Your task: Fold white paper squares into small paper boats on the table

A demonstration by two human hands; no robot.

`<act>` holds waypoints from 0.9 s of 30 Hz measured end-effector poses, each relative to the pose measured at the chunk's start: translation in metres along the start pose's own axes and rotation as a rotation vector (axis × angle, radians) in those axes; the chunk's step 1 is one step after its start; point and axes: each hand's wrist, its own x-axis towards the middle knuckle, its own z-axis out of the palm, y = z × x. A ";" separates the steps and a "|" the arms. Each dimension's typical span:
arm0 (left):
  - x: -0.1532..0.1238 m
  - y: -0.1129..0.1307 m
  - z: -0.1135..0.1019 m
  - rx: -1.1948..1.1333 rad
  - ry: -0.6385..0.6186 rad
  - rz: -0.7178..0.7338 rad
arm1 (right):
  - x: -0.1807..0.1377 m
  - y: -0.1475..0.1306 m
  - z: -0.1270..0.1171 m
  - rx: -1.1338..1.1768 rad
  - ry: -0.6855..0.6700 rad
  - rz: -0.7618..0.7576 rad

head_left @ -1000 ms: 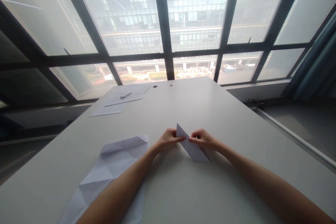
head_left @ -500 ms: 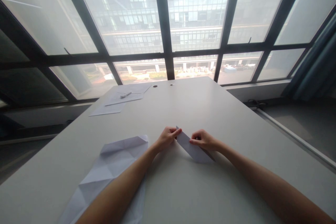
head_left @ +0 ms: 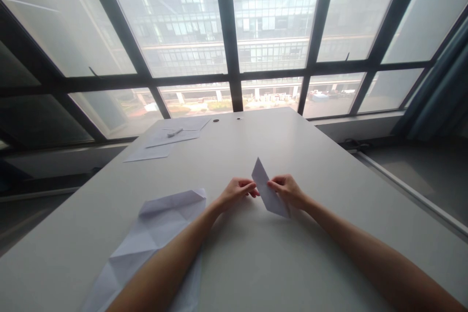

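Note:
A small folded sheet of white paper [head_left: 269, 194] stands tilted above the table, its pointed corner upward. My right hand [head_left: 290, 192] pinches it along its right side, thumb in front and the other fingers behind. Close by on the left is my left hand [head_left: 237, 192], thumb and loosely curled fingers slightly apart, their tips at the paper's left edge. Under and beside my left forearm lies a large creased white sheet [head_left: 157, 226], partly hidden by the arm.
The white table [head_left: 248, 268] reaches toward the windows. Several printed sheets [head_left: 155, 152] lie at its far left, with a white pen-like object [head_left: 174, 132] on top. A cable hole [head_left: 216, 120] is near the far edge. A blue curtain [head_left: 435, 92] hangs at right.
The folded paper has turned more upright, its pointed corner now higher and farther right. My left fingers have slipped from its upper corner to its left edge. My right hand has risen slightly.

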 end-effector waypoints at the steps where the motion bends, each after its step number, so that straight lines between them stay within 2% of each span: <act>1: -0.001 0.002 0.000 0.010 -0.014 -0.002 | 0.000 0.000 0.000 0.023 0.025 0.006; 7: -0.003 0.006 -0.002 0.070 -0.020 -0.008 | -0.001 -0.005 0.003 0.121 0.039 0.020; 14: -0.003 0.001 -0.002 0.030 -0.009 -0.006 | -0.004 -0.008 0.010 0.232 -0.074 0.038; 19: -0.003 0.000 -0.001 0.014 -0.006 -0.004 | -0.004 -0.004 0.013 0.186 -0.121 0.031; 27: -0.003 0.004 -0.002 0.085 -0.081 -0.009 | -0.002 -0.002 0.010 0.195 -0.018 0.015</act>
